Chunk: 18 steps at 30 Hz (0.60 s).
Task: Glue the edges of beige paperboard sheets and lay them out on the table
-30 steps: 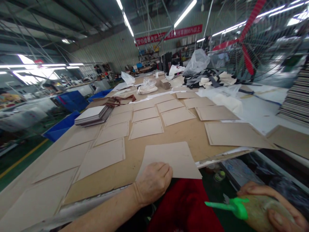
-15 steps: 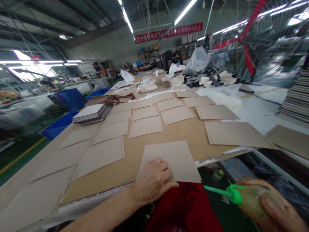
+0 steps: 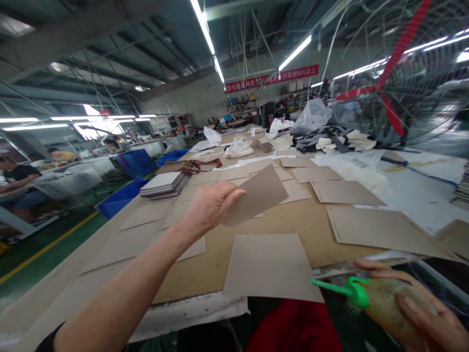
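Observation:
Above the table, my left hand [image 3: 212, 203] is closed on the left edge of a grey-brown cardboard sheet [image 3: 260, 194], which is lifted and tilted. Another cardboard sheet [image 3: 271, 266] lies at the table's front edge and juts out over it. In my right hand [image 3: 421, 303] is a squeeze bottle [image 3: 388, 305] with a green nozzle [image 3: 340, 288] pointing left, its tip close to the right edge of that front sheet. The bottle's contents look yellowish.
Rows of cardboard sheets [image 3: 377, 227] cover much of the table [image 3: 286, 220]. A stack of boards [image 3: 164, 185] stands at the left, beyond it a blue bin [image 3: 120, 198]. Dark and pale scraps [image 3: 330, 139] lie far back, near a large fan [image 3: 388, 90]. A person [image 3: 14, 178] sits at far left.
My left hand has risen from the front sheet and moved forward, now holding up one sheet while another lies in front. The bottle stays in my right hand. The view has tilted up.

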{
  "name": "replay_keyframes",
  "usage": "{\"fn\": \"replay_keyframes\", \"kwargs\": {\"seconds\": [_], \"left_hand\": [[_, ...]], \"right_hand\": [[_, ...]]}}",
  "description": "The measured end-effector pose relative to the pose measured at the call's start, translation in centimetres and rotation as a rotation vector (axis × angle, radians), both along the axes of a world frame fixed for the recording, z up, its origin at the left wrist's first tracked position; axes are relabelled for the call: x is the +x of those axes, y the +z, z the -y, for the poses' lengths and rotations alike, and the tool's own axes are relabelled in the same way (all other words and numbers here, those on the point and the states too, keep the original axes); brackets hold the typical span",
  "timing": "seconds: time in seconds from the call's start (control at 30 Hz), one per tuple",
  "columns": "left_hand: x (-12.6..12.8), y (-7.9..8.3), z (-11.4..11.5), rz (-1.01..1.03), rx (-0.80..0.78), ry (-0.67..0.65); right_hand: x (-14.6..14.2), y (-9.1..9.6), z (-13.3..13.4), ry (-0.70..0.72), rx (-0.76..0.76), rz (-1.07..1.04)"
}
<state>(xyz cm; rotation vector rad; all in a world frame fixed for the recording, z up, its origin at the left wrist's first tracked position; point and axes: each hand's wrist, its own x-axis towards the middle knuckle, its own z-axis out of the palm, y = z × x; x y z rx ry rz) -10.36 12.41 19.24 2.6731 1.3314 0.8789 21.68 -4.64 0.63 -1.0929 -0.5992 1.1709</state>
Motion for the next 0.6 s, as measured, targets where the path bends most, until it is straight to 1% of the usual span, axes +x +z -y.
{"fn": "replay_keyframes", "kwargs": {"seconds": [0.07,0.1,0.17,0.27,0.43,0.53,0.6], "left_hand": [[0.2,1.4,-1.1,0.098,-0.141,0.016],[0.3,1.6,-1.6,0.118,-0.198,0.007],[0.6,1.2,-2.1,0.155,-0.325,-0.02],[1.0,-0.5,-2.5,0.246,-0.524,-0.059],[1.6,-3.8,-2.4,0.488,-0.768,-0.107],[2.1,-5.2,-2.1,0.724,-0.844,-0.117],[2.4,-6.0,-1.8,0.942,-0.828,-0.106]], "right_hand": [[-0.8,2.1,-1.3,0.07,0.078,0.046],[-1.3,3.1,-1.9,0.107,0.116,0.057],[-2.1,4.6,-2.7,0.164,0.181,0.066],[-3.0,5.5,-3.3,0.253,0.213,0.064],[-3.8,5.3,-3.5,0.367,0.17,0.105],[-4.3,5.4,-3.4,0.404,0.18,0.078],[-4.6,5.5,-3.3,0.388,0.21,0.046]]}}
